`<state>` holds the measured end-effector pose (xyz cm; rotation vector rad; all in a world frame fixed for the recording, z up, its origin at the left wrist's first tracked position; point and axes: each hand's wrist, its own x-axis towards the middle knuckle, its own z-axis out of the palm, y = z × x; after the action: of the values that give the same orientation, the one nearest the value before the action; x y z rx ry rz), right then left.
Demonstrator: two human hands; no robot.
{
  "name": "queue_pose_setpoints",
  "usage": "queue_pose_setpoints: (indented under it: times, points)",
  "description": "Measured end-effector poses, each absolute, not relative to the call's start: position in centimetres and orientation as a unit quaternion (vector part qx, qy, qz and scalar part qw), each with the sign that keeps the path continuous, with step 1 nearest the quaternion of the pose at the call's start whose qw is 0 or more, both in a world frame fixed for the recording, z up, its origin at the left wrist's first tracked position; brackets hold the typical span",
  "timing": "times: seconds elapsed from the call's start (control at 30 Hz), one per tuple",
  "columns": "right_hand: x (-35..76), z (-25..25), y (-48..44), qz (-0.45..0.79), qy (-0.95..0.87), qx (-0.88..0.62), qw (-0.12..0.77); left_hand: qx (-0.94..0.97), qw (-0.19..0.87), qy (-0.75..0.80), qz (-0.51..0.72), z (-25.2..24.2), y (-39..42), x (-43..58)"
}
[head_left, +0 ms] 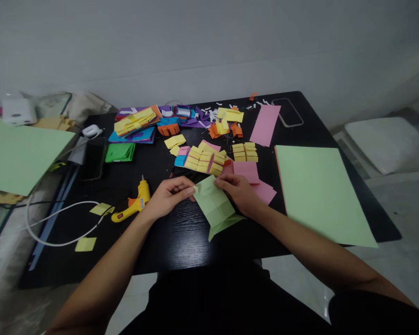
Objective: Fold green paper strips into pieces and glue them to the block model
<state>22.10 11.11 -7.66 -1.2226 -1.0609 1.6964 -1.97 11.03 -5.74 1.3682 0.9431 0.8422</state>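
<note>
So you've got that creased light green paper (214, 200) up in front of you, over the near middle part of the black table (153, 251). Your left hand (173, 193) is pinching its upper left corner between thumb and fingers, and your right hand (239, 190) has the upper right corner pinched the same way. The bottom end flares out in folds; can't tell if it touches the tabletop.

Just beyond your hands there's a row of folded yellow pieces (204, 160), with pink sheets (247, 171) next to your right hand. Your yellow glue gun (136, 204) lies near your left wrist. Off to your right there's a big pale green sheet (321, 190), and over on the left a bright green folded stack (120, 152) sits beside a dark phone (92, 159).
</note>
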Motion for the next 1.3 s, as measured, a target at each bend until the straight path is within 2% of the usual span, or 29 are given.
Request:
queue_pose_setpoints:
  times: [0.4,0.67,0.97,1.13,1.3]
  points:
    - [22.2,-7.8,10.9,0.700,-0.416,-0.416,0.404,0.533,0.650,0.405,0.361,-6.5,11.1,-1.4]
    - [22.3,-7.8,10.8,0.712,-0.495,-0.365,0.340,0.470,0.619,0.457,0.433,-6.7,10.5,-0.2]
    - [21.7,-7.9,10.4,0.683,-0.524,-0.411,0.300,0.484,0.620,0.471,0.400,-6.6,9.6,1.0]
    - [21.7,-8.0,10.5,0.669,-0.518,-0.421,0.327,0.564,0.605,0.467,0.313,-6.4,9.6,0.5]
    - [21.9,-7.5,10.4,0.684,-0.530,-0.390,0.317,0.597,0.601,0.461,0.263,-6.4,9.8,0.0]
